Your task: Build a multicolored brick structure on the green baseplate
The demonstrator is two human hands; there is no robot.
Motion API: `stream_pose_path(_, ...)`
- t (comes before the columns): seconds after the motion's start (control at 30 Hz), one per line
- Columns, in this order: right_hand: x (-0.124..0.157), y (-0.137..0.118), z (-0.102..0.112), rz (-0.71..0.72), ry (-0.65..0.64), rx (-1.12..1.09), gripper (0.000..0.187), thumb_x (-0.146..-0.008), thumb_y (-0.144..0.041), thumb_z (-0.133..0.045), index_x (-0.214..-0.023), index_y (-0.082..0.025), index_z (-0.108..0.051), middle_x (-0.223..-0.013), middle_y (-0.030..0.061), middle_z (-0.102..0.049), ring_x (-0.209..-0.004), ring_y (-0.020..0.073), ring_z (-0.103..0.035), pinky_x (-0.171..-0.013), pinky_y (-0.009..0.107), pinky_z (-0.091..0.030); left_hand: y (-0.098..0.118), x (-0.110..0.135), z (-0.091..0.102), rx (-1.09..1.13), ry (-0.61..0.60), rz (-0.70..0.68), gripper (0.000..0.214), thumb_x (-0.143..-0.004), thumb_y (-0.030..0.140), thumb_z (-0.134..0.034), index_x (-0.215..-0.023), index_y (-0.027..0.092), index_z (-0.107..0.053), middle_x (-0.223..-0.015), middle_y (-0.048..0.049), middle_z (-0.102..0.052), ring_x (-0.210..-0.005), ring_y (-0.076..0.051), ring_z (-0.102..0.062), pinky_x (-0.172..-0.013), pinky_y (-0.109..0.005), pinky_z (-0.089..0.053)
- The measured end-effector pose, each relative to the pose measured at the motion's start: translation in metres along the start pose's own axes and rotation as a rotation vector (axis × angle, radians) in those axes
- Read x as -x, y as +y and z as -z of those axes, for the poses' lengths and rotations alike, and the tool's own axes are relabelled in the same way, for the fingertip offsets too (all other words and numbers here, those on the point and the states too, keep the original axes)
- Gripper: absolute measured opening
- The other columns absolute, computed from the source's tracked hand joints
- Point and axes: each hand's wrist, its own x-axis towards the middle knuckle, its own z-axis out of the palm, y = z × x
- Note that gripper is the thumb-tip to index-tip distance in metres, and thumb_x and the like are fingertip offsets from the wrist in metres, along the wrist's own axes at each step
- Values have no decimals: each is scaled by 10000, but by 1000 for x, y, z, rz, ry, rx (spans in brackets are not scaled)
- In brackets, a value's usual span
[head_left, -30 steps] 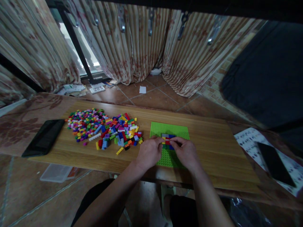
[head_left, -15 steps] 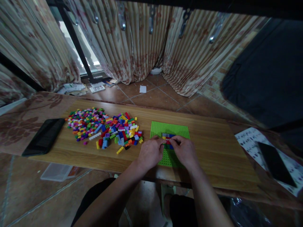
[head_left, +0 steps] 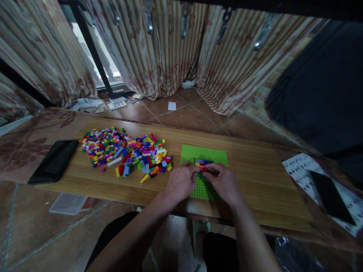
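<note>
A green studded baseplate (head_left: 204, 150) lies on the wooden board, under both hands. Grey, blue and yellow toy bricks (head_left: 200, 161) sit together near its middle. My right hand (head_left: 225, 181) is closed at the fingertips on a small red brick (head_left: 203, 169), just in front of the grey and blue ones. My left hand (head_left: 181, 182) has its fingers drawn together at the left end of these bricks. What its fingertips grip is hidden. Left of the plate spreads a large pile of loose, many-coloured toy bricks (head_left: 144, 155).
On the wooden board's (head_left: 261, 177) left end rests a black tablet (head_left: 53, 161). To the right, a dark phone (head_left: 330, 196) lies on a printed sheet (head_left: 300, 166). A clear plastic lid (head_left: 68, 204) shows below the front edge. Curtains (head_left: 159, 56) hang behind.
My right fingers have shifted slightly over the plate, and more of the red brick shows between the fingertips. My left hand stays nearly in place. The view has tilted a little.
</note>
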Motion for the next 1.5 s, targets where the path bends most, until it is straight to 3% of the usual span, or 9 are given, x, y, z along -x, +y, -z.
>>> stream_pose_path(0.37,0,-9,1,91,-16,6,174,-847,-296,-564,-884,-220,-716,-899,42,-674,-792,189,-620,-777,349,-473,0,0,-2,15,16,4,318,-911,180,-476,-1134,264,-686,-1049,-34,-703,-892,-187,-690,-849,-315,-549)
stream_pose_path(0.97,-3,-4,2,-18,-26,-162,230,-830,-393,-584,-844,-214,-726,-891,50,-746,-851,219,-658,-827,372,-466,-2,1,-2,46,13,-9,337,-917,179,-459,-1160,273,-673,-1074,-41,-692,-948,-192,-683,-881,-334,-549)
stream_pose_path(1.17,-4,-7,4,-37,-42,-80,267,-858,-409,-533,-853,-221,-722,-871,48,-745,-821,228,-651,-794,376,-454,-1,2,-2,21,1,1,322,-914,190,-469,-1157,255,-669,-1072,-52,-682,-930,-197,-685,-875,-337,-550)
stream_pose_path(1.5,-2,-8,-2,50,46,76,273,-890,-371,-501,-863,-217,-725,-891,80,-695,-844,235,-622,-803,380,-461,-2,2,-3,15,-5,-11,307,-912,198,-476,-1144,242,-671,-1069,-56,-681,-939,-191,-678,-890,-336,-547)
